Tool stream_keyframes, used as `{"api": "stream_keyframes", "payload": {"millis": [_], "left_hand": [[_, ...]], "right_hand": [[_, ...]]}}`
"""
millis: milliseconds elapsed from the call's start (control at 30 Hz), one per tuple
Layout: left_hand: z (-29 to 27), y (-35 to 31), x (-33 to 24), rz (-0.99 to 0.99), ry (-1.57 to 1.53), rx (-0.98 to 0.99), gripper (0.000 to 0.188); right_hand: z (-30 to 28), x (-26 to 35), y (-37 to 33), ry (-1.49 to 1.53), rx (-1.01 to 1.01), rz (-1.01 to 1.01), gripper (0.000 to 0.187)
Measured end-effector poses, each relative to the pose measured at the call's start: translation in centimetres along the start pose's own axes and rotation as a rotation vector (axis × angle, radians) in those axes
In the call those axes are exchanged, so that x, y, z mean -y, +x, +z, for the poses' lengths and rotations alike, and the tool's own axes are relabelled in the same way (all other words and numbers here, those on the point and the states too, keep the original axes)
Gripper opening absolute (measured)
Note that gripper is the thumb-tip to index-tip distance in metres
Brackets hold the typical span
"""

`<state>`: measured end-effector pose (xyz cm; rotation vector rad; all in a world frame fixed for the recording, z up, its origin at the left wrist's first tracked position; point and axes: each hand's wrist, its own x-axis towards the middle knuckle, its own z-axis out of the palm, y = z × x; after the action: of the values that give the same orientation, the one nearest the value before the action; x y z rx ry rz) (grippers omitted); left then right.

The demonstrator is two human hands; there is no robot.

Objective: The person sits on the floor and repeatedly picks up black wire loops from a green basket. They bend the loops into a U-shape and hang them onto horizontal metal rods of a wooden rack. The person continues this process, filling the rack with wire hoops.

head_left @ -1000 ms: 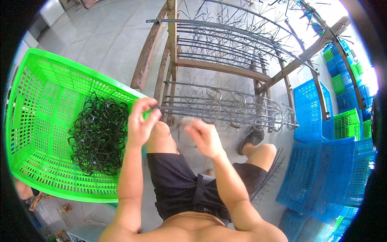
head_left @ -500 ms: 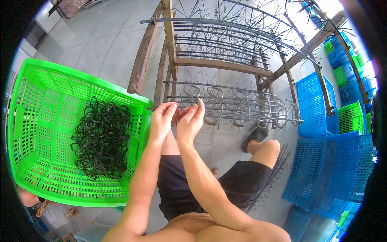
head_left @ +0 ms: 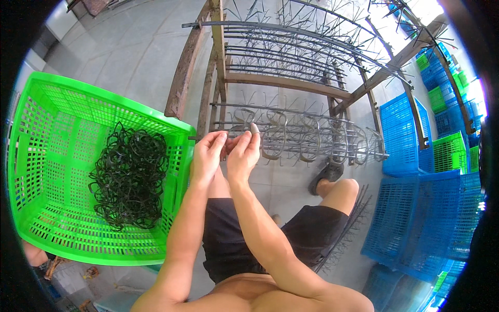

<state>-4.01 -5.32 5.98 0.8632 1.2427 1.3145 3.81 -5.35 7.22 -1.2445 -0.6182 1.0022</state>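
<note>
Both my hands meet at the left end of a thin horizontal rod with short wire prongs. My left hand is closed in a pinch beside the rod's end; what its fingers hold is hidden. My right hand, with a pale cover on one fingertip, is closed on a thin curved strip whose upper loop shows above the fingers. Several similar S-shaped strips hang along the rod to the right. On my left, a green basket holds a tangled pile of glossy black strips.
A brown rack frame bearing rows of pronged rods rises in front of me. More pronged rods lie low beside my leg. Blue crates and a green crate are stacked on the right.
The hands stay at the rod's left end, with the right hand's fingers shifted slightly left and toward the left hand. The whole view has moved a little.
</note>
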Motion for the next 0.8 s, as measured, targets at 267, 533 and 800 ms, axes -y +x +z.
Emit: {"api": "stream_keyframes", "payload": {"millis": [267, 533, 800], "left_hand": [[-1.5, -0.2, -1.0, -0.121, -0.091, 0.035, 0.020], [-0.2, -0.3, -0.5, -0.186, -0.186, 0.087, 0.018], [-0.7, 4.7, -0.4, -0.119, 0.153, 0.206, 0.037]], "right_hand": [[0.7, -1.5, -0.7, -0.271, 0.063, -0.107, 0.033], [-0.7, 0.4, -0.7, -0.189, 0.106, -0.049, 0.034], [-2.4, -0.5, -0.2, -0.003, 0.160, 0.076, 0.028]]}}
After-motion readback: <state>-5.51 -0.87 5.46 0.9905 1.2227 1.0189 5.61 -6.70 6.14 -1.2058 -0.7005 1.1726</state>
